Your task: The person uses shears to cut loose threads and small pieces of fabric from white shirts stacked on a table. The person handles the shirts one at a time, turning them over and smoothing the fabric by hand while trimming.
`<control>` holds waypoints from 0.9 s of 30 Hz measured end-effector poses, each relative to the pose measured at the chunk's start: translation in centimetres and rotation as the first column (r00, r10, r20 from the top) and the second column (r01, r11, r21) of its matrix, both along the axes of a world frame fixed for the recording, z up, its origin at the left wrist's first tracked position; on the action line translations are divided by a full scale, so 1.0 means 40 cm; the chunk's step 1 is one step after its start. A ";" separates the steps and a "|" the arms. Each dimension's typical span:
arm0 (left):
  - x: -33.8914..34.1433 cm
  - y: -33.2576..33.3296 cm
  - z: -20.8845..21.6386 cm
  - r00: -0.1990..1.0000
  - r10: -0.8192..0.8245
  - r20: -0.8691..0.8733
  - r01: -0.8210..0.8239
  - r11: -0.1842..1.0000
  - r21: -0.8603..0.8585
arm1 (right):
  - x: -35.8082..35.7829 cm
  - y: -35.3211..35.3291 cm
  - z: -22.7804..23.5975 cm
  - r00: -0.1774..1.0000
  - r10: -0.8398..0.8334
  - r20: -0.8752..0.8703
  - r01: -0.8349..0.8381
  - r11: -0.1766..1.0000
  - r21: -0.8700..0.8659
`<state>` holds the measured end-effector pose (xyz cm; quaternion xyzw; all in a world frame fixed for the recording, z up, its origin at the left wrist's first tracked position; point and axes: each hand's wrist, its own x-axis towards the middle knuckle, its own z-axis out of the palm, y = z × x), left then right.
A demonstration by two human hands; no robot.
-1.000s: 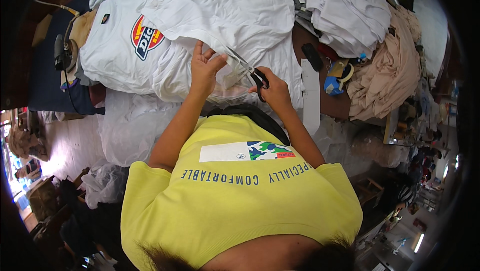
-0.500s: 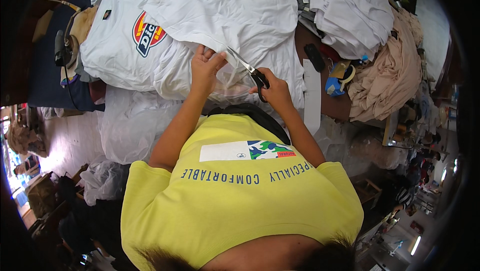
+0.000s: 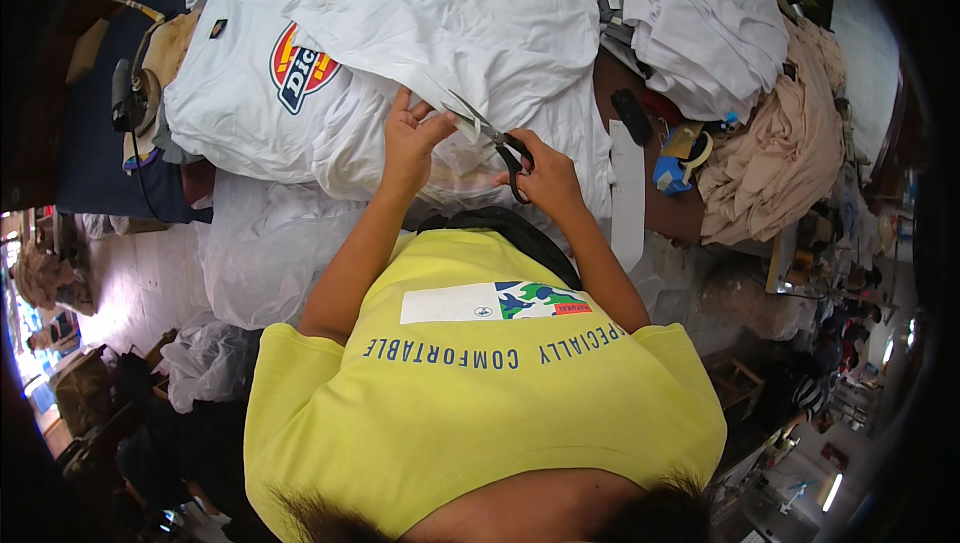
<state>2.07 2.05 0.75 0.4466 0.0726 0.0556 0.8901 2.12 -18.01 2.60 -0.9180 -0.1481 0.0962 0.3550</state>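
Observation:
In my right hand [image 3: 548,175] I grip a pair of black-handled scissors [image 3: 514,155], thumb and fingers at the handle loops. Their metal blades point up and left and lie at the edge of a white T-shirt [image 3: 430,38]. My left hand [image 3: 410,138] pinches that shirt's edge between thumb and fingers, just left of the blade tips. Beneath lies another white T-shirt [image 3: 225,83] with a red, yellow and dark blue printed badge. Whether the blades have cloth or thread between them is too small to tell.
At the right are a pile of white cloth [image 3: 705,28], beige cloth [image 3: 775,163], a tape roll [image 3: 698,150], a dark case-like object [image 3: 630,117] and a long white strip [image 3: 627,193]. A corded iron-like tool [image 3: 125,98] stands at left. Clear plastic [image 3: 265,243] hangs at the front edge.
The scissors have turned slightly and their tips have shifted a little left. My right hand has moved slightly with them. My left hand keeps its pinch on the shirt almost in place.

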 end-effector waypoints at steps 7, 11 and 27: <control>0.001 -0.004 -0.005 0.997 -0.067 0.023 0.066 0.998 0.023 | -0.009 0.007 0.008 0.999 -0.017 0.050 0.017 1.000 -0.009; 0.005 -0.004 -0.010 0.996 -0.041 0.078 0.041 0.999 -0.003 | -0.009 0.008 0.012 0.998 -0.016 0.065 0.016 1.000 0.002; 0.003 0.009 0.010 0.995 -0.081 0.061 0.083 0.996 -0.035 | -0.002 0.018 -0.012 0.971 0.022 0.237 -0.034 0.998 0.046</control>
